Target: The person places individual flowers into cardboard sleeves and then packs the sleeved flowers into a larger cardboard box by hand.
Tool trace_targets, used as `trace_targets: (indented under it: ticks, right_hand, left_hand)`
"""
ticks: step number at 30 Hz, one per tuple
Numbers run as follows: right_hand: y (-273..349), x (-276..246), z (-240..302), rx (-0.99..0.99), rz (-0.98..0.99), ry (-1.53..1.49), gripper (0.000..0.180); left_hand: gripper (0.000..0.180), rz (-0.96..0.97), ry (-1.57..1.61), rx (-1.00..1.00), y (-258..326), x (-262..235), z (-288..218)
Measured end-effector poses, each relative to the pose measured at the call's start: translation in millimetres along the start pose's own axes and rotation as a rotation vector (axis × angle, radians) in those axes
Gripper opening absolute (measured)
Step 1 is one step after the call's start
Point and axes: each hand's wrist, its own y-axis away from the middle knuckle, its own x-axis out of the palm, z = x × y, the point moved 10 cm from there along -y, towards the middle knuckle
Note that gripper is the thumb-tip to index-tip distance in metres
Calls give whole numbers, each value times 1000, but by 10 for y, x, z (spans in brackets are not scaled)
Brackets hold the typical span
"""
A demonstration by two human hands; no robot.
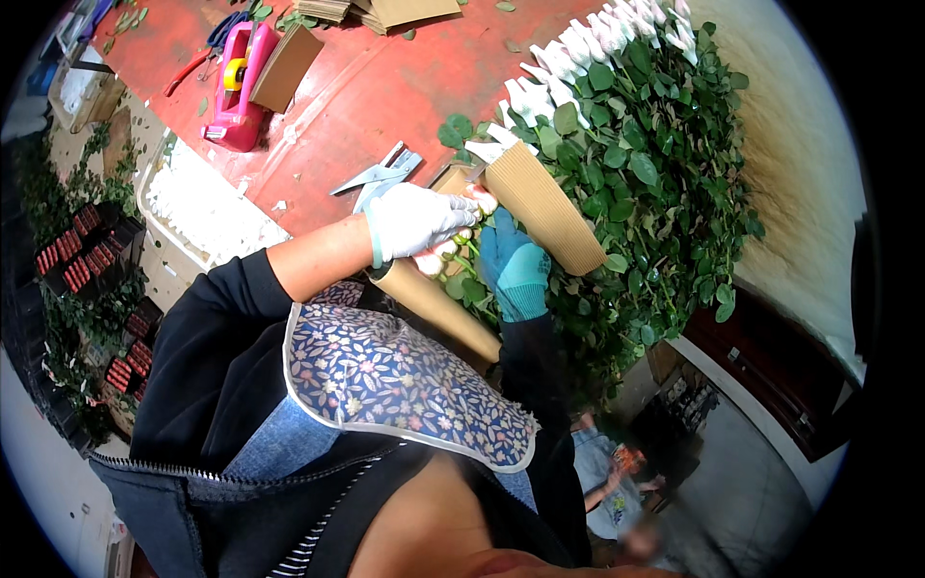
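My left hand (419, 220), in a white glove, is closed with its fingertips pinched at pale pink rose heads (431, 258). Beside it my right hand (511, 258), in a teal glove, curls around the green stems and leaves (466, 279) of the same roses; its fingertips are partly hidden. Tan corrugated cardboard lies around these roses: one curved piece (544, 207) stands to the right of my hands, another (434, 310) lies against my apron. A silver two-armed metal hand tool (381, 177) rests on the red table just beyond my left hand.
Many leafy roses (636, 183) with white-wrapped heads (568, 58) are piled at the right of the red table (385, 87). A pink tape dispenser (236, 96), cardboard pieces (289, 67) and red-handled pliers (188, 72) lie at the far left. A person (607, 482) is at lower right.
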Motion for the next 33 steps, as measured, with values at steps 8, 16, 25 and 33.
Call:
trace_targets:
  ticks: [8,16,25,33]
  right_hand:
    - [13,10,-10,-16,-27,-3,51]
    - [107,-251,116,-139,-187,106,44]
    - [231,47,194,-229,-12,49,17]
    - [121,190,275,-308,-52,-4,8]
  left_hand:
    - [30,30,-145,99,-78,25,-21]
    - [34,-60,-710,558,-113,-277,-372]
    - [25,-102,-912,550,-46,-105,-491]
    - [21,-169,-877,600,-118,-120,-489]
